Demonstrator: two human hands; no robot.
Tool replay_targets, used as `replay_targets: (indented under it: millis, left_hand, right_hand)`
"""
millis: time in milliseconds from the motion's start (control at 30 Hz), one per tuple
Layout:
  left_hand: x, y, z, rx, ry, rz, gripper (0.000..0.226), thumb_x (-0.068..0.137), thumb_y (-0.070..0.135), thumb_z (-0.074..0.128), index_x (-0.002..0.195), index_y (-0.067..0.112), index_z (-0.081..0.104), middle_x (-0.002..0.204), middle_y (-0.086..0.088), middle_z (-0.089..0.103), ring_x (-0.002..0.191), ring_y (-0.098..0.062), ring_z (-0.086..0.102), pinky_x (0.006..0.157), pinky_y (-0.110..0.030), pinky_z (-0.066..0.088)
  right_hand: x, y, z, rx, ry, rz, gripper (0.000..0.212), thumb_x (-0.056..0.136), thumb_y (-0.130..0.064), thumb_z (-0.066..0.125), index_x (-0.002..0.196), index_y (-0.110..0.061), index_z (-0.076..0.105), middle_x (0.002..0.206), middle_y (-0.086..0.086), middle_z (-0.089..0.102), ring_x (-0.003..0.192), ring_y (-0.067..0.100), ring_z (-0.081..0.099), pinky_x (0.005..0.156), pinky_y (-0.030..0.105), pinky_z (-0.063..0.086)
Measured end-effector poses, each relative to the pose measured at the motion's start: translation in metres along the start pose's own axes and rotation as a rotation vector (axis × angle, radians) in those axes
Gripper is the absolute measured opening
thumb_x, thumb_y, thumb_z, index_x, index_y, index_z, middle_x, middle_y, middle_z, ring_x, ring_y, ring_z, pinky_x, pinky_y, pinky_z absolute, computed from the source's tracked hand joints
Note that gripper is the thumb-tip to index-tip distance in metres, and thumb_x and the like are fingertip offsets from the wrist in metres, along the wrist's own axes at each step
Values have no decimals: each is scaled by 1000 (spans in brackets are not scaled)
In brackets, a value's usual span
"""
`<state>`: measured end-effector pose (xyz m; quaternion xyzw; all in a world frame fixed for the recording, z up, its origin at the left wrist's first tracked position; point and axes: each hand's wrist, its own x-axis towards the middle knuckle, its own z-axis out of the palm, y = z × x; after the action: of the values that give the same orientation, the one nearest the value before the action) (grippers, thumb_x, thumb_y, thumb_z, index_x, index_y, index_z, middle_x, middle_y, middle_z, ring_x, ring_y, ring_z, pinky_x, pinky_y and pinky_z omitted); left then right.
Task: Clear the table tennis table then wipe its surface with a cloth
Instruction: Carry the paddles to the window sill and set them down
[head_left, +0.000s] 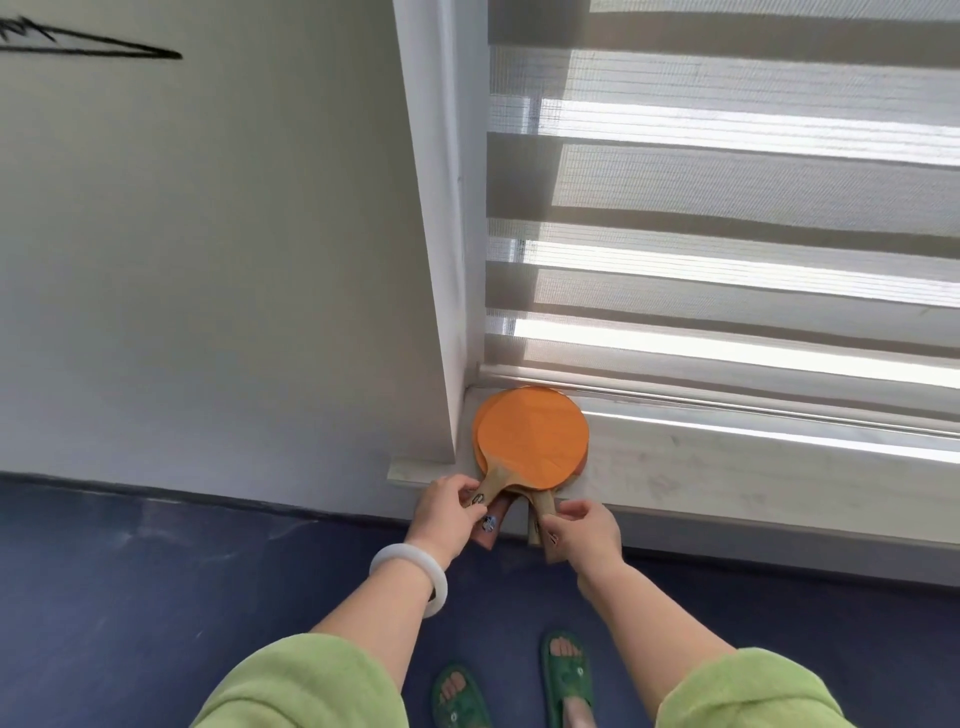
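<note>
holding on with both hands, a person stands at a window. a pile of round orange table tennis bats (532, 436) lies flat on the pale stone window sill (727, 467). the pile is pushed into the left corner, where the sill meets the white window frame (452, 312). the orange faces look up. the bats sit one on top of the other, and their wooden handles stick out over the front edge of the sill, toward the person (i cannot tell how many bats are in the pile, but there are at least two).

the left hand (447, 506) has its fingers and thumb curled round the top pale wooden handle (488, 493). the right hand (582, 535) pinches another wooden handle (540, 512) just beside it, with the thumb on top. the two hands are close together but do not touch each other.

a smooth white round bangle (410, 566) sits on the left wrist. both arms come out of fluffy green sleeves (301, 686). down below, two feet in green slippers (566, 670) stand on the dark blue floor (156, 571). behind the bats hangs a grey and white striped window blind (727, 208), with bright light coming through its thin strips. to the left is a plain white wall (208, 260) with a thin black mark (93, 47) near the top.
</note>
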<state>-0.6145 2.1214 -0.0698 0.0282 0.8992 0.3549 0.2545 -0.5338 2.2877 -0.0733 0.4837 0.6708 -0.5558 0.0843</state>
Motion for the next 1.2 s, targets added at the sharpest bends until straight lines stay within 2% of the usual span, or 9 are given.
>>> replay_targets:
  millis: [133,367,433,500,600,733,900,1100,1200]
  left_hand:
    - [-1,2,-9,17,26,17,33,87,17,71,120,16,64,109,1,60,97,-14,59,91,-28,50]
    - [-19,8,-43,22,152,20,40,85,24,73,123,19,62,104,6,51,99,-14,58,94,-30,48]
    - [-33,3,-56,9,203,-25,41,86,24,72,125,17,62,106,4,53,102,-17,58,97,-32,47]
    - [-52,-5,-70,-18,268,-93,41,87,23,72,126,16,61,109,2,54,101,-17,57,96,-31,46]
    - [-93,-21,-92,-55,378,-219,43,87,24,71,127,16,59,114,0,56,102,-16,55,95,-28,44]
    - [-167,-47,-119,-92,536,-387,46,88,24,71,130,15,56,121,-2,55,111,-18,54,100,-31,42]
    - [-289,-81,-132,-164,725,-620,48,91,27,68,135,16,52,127,-3,49,114,-21,53,99,-37,47]
    - [-441,-118,-119,-207,882,-938,53,92,32,66,139,17,47,137,-4,46,125,-24,48,107,-41,40]
    - [-508,-130,-117,-232,952,-1057,56,91,35,67,140,16,46,138,-5,45,126,-25,48,108,-41,39]
  right_hand:
    - [-6,-19,-4,-58,-18,-123,28,82,-19,77,105,-19,62,100,-1,65,93,17,61,74,29,51]
    - [-23,-57,5,-237,-231,-382,33,81,-15,79,109,-20,62,105,1,62,97,16,60,74,23,52]
    - [-30,-67,13,-281,-309,-411,32,82,-13,77,110,-17,63,106,3,63,99,19,62,80,32,57]
    - [-37,-76,25,-354,-395,-451,32,83,-11,76,111,-15,63,106,3,62,100,21,63,86,38,57]
    - [-54,-87,47,-496,-550,-549,33,84,-11,75,115,-13,64,108,3,62,97,18,60,75,25,52]
    - [-91,-94,87,-686,-780,-693,46,82,-14,77,126,-11,63,119,6,64,104,18,60,91,26,45]
    - [-175,-80,139,-852,-1082,-814,57,84,-23,77,136,-14,56,134,2,60,119,16,57,96,22,40]
    - [-306,-38,186,-1062,-1431,-968,66,85,-22,77,143,-17,47,146,-2,49,135,15,46,112,30,36]
    - [-371,-14,203,-1129,-1528,-1066,66,84,-22,77,143,-18,48,144,-2,51,134,15,47,112,35,39]
